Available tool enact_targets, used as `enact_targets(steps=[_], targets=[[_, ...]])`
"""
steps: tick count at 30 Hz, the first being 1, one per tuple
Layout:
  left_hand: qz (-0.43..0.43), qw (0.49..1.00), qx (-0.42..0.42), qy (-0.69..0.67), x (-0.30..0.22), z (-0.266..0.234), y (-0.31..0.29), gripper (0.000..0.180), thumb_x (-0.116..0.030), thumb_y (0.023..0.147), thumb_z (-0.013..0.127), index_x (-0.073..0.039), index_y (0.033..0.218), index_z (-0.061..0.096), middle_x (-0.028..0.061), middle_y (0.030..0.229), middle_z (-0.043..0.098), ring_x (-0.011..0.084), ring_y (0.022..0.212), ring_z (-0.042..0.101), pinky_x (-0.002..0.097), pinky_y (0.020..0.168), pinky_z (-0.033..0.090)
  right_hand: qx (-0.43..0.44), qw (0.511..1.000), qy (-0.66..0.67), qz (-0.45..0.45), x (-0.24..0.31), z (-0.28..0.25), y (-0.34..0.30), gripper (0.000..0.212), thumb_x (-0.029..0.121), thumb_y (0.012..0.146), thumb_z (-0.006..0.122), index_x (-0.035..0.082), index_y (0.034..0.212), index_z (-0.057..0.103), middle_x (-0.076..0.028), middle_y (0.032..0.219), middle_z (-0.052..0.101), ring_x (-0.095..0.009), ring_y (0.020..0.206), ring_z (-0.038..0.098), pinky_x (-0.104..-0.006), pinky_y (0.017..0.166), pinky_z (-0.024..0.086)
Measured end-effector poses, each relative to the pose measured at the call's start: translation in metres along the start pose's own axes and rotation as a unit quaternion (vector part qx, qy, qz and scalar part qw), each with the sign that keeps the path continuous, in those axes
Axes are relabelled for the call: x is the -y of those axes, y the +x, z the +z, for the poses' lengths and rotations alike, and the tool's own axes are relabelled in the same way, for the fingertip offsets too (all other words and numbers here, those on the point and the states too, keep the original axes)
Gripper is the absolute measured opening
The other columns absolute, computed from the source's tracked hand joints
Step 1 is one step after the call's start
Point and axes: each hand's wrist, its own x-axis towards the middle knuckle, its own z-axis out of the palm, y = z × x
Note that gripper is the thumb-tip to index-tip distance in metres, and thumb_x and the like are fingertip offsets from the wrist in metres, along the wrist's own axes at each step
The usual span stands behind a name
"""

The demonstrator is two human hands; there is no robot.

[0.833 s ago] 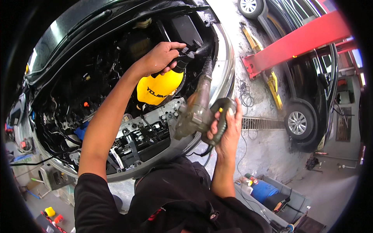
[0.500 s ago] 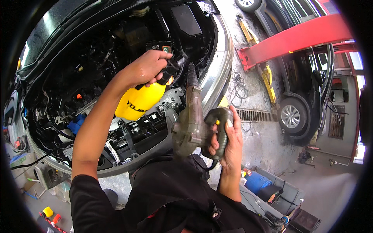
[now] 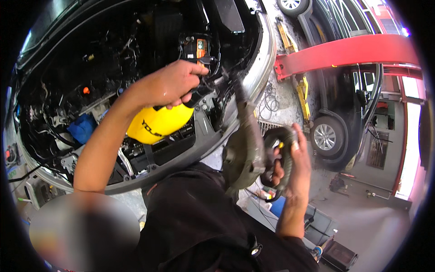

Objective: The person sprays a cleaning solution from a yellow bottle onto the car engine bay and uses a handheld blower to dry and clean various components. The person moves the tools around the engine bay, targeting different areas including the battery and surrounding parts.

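My left hand (image 3: 174, 84) is wrapped round the black head of a yellow spray bottle (image 3: 165, 122), its index finger pointing forward. The bottle hangs tilted over the front of an open car engine bay (image 3: 108, 72). Just beyond that hand sits a car battery (image 3: 195, 49) with an orange label. My right hand (image 3: 297, 167) grips the rear handle of a grimy, dark handheld electric blower (image 3: 244, 156). Its tapered nozzle points away from me, toward the bay's right front corner. The left fingers' hold on the trigger is partly hidden.
A blue cloth-like bundle (image 3: 83, 128) lies in the bay at left. The car's front edge (image 3: 181, 158) runs close before my body. To the right are a red lift arm (image 3: 349, 54), yellow supports (image 3: 302, 97) and another dark car (image 3: 349, 99). A grey bin (image 3: 324, 226) stands lower right.
My right hand and the blower have moved to the right and slightly toward me. My left hand still holds the spray bottle over the bay. The view has shifted somewhat.
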Motion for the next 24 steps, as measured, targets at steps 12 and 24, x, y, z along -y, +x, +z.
enact_targets(steps=[12,24], targets=[[-0.005,0.999,0.018,0.051,0.001,-0.014,-0.021,0.060,-0.010,0.096,0.046,-0.005,0.156,0.050,0.0021,0.068,0.060,0.0072,0.047,0.051,0.0244,0.048,0.045,0.092,0.840,-0.533,-0.034,0.144,0.036,0.040,0.050,0.028,0.110,0.059,0.012,0.157,0.052,0.003,0.077,0.061,-0.001,0.046,0.045,-0.0186,0.040,0.037],[0.040,0.999,0.015,0.017,0.000,-0.031,0.016,0.055,-0.013,0.101,0.046,-0.005,0.156,0.050,0.0047,0.070,0.062,0.0085,0.048,0.052,0.0257,0.052,0.050,0.139,0.718,-0.675,-0.092,0.198,0.116,0.123,0.043,0.030,0.110,0.058,0.015,0.151,0.060,0.001,0.075,0.064,-0.001,0.045,0.045,-0.0193,0.041,0.036]])
